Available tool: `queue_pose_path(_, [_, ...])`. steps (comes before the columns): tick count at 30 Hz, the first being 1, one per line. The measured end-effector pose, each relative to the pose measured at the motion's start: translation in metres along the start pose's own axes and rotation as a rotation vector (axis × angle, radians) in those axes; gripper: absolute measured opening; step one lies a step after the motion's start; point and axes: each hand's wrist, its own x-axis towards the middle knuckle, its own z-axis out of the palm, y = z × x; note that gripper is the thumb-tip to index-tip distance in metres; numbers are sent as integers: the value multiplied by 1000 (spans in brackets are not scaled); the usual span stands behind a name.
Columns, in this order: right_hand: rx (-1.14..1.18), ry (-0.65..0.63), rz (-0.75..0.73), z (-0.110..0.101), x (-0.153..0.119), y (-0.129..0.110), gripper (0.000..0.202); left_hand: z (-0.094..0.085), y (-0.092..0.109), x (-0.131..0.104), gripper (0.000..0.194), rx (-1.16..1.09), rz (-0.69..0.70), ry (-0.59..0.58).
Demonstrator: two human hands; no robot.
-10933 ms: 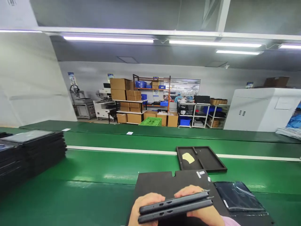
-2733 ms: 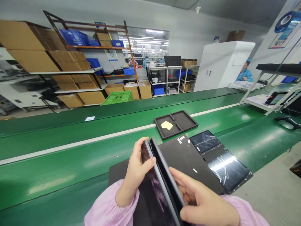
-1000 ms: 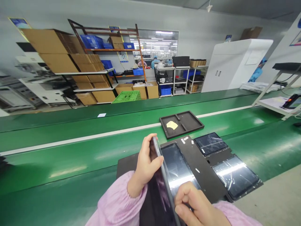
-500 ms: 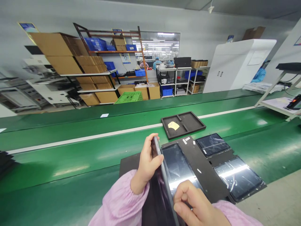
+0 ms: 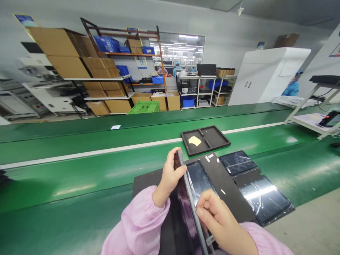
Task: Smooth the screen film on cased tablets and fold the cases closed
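A tablet (image 5: pixel 189 209) stands on its long edge in front of me, seen nearly edge-on, its dark glossy screen facing left. My left hand (image 5: pixel 170 177) is closed around its far end, thumb over the frame's edge. Close against the tablet's right side, my right hand (image 5: pixel 219 223) is curled with thumb and index finger pinched; whatever is between them is too hidden to name. Behind it another tablet (image 5: pixel 198 179) lies screen up on a black mat (image 5: pixel 230 196), partly covered by my right hand. A small pale strip (image 5: pixel 210 240) shows below the right hand.
Right of the mat lie two film-covered screens (image 5: pixel 237 163) (image 5: pixel 265 200). A black divided tray (image 5: pixel 219 139) holding yellow paper (image 5: pixel 194 141) sits beyond, on the green bench (image 5: pixel 87 173). A white stand (image 5: pixel 305 120) is at the right. A person in blue (image 5: pixel 292 88) is by the cabinet.
My right hand has moved slightly up along the tablet's side. The tablet and left hand shift a little within the view, which has also moved slightly. The pale strip now shows.
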Motion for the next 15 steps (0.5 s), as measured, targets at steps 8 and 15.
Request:
queue_pose_path(8, [46, -5, -1, 0, 0, 1, 15, 0, 0, 1, 59, 6, -3, 4])
queue_pose_path(15, [14, -23, -7, -3, 1, -3, 13, 2, 1, 1, 59, 17, -2, 1])
